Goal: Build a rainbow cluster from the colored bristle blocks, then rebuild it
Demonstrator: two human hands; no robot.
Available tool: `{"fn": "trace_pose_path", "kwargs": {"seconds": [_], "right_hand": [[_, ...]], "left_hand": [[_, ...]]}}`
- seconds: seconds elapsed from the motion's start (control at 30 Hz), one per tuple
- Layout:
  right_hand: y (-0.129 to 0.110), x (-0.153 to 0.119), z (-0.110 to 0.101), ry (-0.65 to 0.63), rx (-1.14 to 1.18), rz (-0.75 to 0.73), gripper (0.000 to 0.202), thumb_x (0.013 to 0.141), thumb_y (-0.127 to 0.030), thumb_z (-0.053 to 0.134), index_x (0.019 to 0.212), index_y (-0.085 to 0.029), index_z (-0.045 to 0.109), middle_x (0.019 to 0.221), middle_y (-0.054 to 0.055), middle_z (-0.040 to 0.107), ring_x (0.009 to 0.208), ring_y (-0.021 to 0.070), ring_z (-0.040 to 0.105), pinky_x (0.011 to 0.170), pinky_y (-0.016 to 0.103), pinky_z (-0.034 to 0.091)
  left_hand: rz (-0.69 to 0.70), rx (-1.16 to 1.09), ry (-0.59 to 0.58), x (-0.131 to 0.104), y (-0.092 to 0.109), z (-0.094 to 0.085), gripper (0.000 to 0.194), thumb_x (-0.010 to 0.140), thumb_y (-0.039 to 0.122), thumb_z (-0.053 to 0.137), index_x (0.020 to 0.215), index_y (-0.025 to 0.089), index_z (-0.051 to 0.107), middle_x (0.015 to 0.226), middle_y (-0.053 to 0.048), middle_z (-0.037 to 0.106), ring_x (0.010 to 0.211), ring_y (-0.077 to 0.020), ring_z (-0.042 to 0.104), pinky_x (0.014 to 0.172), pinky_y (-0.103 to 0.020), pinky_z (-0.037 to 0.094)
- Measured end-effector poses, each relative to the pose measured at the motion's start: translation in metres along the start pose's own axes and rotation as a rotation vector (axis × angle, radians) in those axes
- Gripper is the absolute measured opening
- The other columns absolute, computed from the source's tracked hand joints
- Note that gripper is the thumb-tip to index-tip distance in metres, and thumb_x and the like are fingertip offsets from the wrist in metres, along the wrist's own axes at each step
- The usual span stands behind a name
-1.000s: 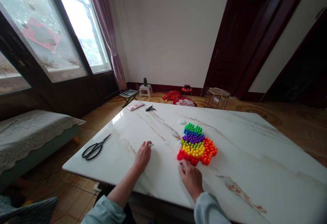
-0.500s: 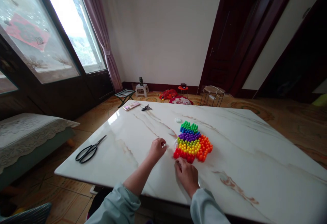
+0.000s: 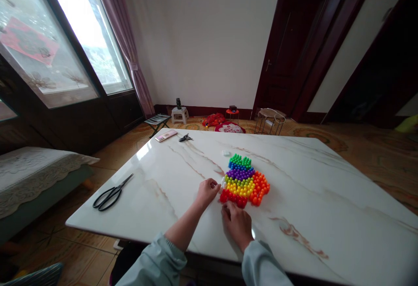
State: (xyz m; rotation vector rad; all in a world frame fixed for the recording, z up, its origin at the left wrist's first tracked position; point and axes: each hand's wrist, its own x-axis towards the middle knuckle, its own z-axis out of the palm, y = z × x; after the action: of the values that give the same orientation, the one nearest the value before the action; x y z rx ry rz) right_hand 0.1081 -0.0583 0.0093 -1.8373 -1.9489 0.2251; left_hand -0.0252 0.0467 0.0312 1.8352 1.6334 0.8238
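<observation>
Glossy white desk [image 3: 326, 181] with brown veining. Mid-desk, toward the near side: rainbow-banded piece of shiny round beads [image 3: 240, 186]. Right hand [image 3: 239, 224], curled, at its red near edge; grip cannot be told. Left hand [image 3: 207, 192], fingertips together, contents hidden, has closed in beside small white beads [image 3: 224, 182], seemingly bringing both hands to the work.

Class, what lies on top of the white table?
On the table: scissors, a phone, a small dark object, a whitish item and colourful beads. Beneath the beads, the table is covered; its pattern there is hidden.
</observation>
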Motion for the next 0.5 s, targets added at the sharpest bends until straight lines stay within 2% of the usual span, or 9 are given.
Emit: {"fn": "trace_pose_path", "kwargs": {"seconds": [0.1, 0.2, 0.37, 0.5], "right_hand": [[0.001, 0.000, 0.002, 0.009, 0.006, -0.021, 0.017, 0.092, -0.023, 0.045, 0.094, -0.023, 0.063, 0.088, 0.000, 0.071, 0.075, 0.0149, 0.066, 0.064, 0.025, 0.035], [0.002, 0.000, 0.006, 0.028, -0.017, -0.054, 0.017, 0.093, -0.022, 0.045, 0.097, -0.023, 0.062, 0.091, 0.000, 0.070, 0.076, 0.0144, 0.066, 0.063, 0.025, 0.035], [0.003, 0.000, 0.016, 0.041, -0.123, -0.112, 0.020, 0.092, -0.017, 0.041, 0.099, -0.021, 0.060, 0.085, 0.003, 0.069, 0.068, 0.0146, 0.066, 0.057, 0.024, 0.035], [0.011, -0.001, 0.035, 0.119, -0.173, -0.172, 0.023, 0.087, -0.013, 0.040, 0.101, -0.019, 0.057, 0.079, 0.005, 0.067, 0.062, 0.0149, 0.063, 0.053, 0.024, 0.037]], "left_hand": [[0.017, -0.001, 0.009, 0.004, -0.005, -0.004, 0.019, 0.083, 0.027, 0.055, 0.082, 0.015, 0.070, 0.073, -0.003, 0.070, 0.064, -0.0118, 0.062, 0.064, -0.023, 0.045], [0.045, 0.027, 0.007, 0.021, -0.012, -0.008, 0.015, 0.082, 0.021, 0.056, 0.087, 0.015, 0.069, 0.081, -0.003, 0.071, 0.067, -0.0117, 0.063, 0.068, -0.024, 0.048], [0.127, 0.132, -0.009, 0.070, -0.013, -0.004, 0.027, 0.079, 0.012, 0.057, 0.103, 0.016, 0.066, 0.101, -0.007, 0.066, 0.083, -0.0148, 0.064, 0.083, -0.030, 0.050], [0.217, 0.232, -0.072, 0.111, -0.002, 0.015, 0.045, 0.077, 0.009, 0.056, 0.121, 0.018, 0.058, 0.120, -0.011, 0.059, 0.112, -0.0210, 0.057, 0.100, -0.034, 0.043]]}}
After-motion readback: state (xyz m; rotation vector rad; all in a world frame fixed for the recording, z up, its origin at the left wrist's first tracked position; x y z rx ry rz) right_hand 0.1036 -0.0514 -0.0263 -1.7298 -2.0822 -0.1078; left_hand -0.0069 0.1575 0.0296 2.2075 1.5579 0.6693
